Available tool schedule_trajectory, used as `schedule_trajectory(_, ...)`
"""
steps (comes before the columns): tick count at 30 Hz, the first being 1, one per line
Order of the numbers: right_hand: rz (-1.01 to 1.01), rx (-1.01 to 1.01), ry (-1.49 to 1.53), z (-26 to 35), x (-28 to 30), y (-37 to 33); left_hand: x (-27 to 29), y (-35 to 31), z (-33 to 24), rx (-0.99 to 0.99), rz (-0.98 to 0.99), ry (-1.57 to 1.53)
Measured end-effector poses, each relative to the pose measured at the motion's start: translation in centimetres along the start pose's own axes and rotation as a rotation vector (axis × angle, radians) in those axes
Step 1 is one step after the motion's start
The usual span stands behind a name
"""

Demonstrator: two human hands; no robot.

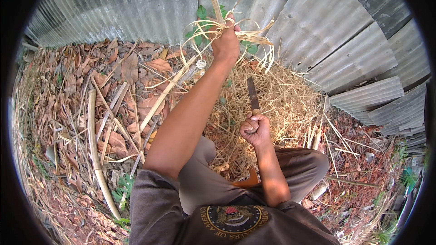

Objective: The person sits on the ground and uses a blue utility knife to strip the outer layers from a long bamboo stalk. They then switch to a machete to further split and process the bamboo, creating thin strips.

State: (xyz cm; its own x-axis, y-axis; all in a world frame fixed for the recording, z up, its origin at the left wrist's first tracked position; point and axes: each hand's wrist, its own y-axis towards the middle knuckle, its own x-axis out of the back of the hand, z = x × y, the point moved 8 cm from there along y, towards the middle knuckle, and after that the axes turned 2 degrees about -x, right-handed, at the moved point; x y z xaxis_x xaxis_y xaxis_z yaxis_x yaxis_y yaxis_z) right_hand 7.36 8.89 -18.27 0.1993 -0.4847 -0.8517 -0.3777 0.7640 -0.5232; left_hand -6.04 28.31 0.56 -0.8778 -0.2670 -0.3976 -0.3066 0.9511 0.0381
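Note:
My left hand (225,41) is stretched far forward, closed around a bamboo strip (216,5) whose pale, curled shavings (256,37) loop and hang about the fist. The long lower part of what looks like the same strip runs down to the left, partly behind my forearm. Nearer my body, my right hand (256,129) grips a knife (252,93) by its wooden handle. Its dark, straight blade points away from me, apart from the strip. Beneath the blade lies a heap of thin bamboo shavings (281,97).
Corrugated metal sheets (136,7) form a wall ahead and to the right. A bamboo pole (94,140) and several split strips (119,97) lie on dry leaves at the left. Green leaves (202,12) grow by the wall behind my left hand. My bent knees flank the shavings.

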Motion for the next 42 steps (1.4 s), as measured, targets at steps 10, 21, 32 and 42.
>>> schedule_trajectory(10,0.224,1.008,-0.834,-1.2,-12.4,-8.6,1.5,-0.2,0.1,0.022,-0.012,-0.018)
schedule_trajectory(21,-0.499,-0.030,-0.618,-2.2,16.6,1.6,1.0,0.7,1.0,0.054,0.006,0.079)
schedule_trajectory(32,0.110,0.959,-0.987,1.1,-8.5,-4.9,-3.3,-2.3,0.4,0.204,0.650,-0.079)
schedule_trajectory(42,-0.476,0.225,-0.985,-1.3,8.1,1.9,-2.6,-1.5,1.4,0.256,0.581,-0.117)
